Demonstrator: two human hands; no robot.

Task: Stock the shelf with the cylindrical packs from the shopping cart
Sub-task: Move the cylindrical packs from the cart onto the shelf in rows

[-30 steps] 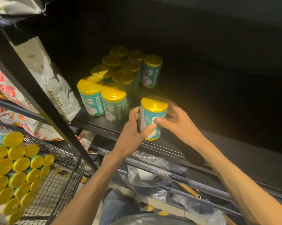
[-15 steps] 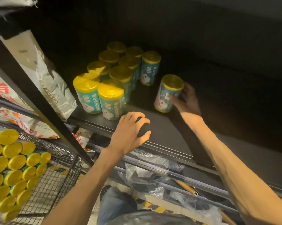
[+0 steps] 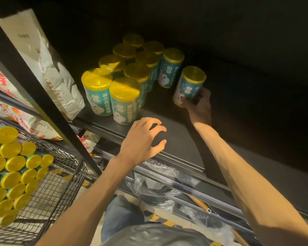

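The right hand (image 3: 200,105) holds one cylindrical pack with a teal printed label and a yellow plastic cap (image 3: 189,86). Its fingers are curled round the lower part of the pack, with the thumb on the label near the base. This held pack stands on the black shelf board (image 3: 178,137), at about 1 o'clock from the middle of the view, and it leans a little to the right. It is just beside the group of same teal-and-yellow packs (image 3: 128,75), which stand upright at 11 to 12 o'clock, with a small dark gap between it and the nearest of them.

The left hand (image 3: 142,139) holds nothing. Its fingers are spread and half bent, and their tips rest on the front part of the shelf board, near the metal edge.

At 8 o'clock, the black wire shopping cart (image 3: 61,181) is full of many more packs lying on their sides (image 3: 13,171). A white paper sack with grey print (image 3: 48,68) leans at 10 o'clock.

I think the pack is being set in its place now. The risk is that the hand lets go while the pack is tilted, so it tips and rolls into the dark back of the shelf. Also, if it is pushed too hard to the left, it may knock the nearest standing pack, and the tight rows could fall like dominoes.
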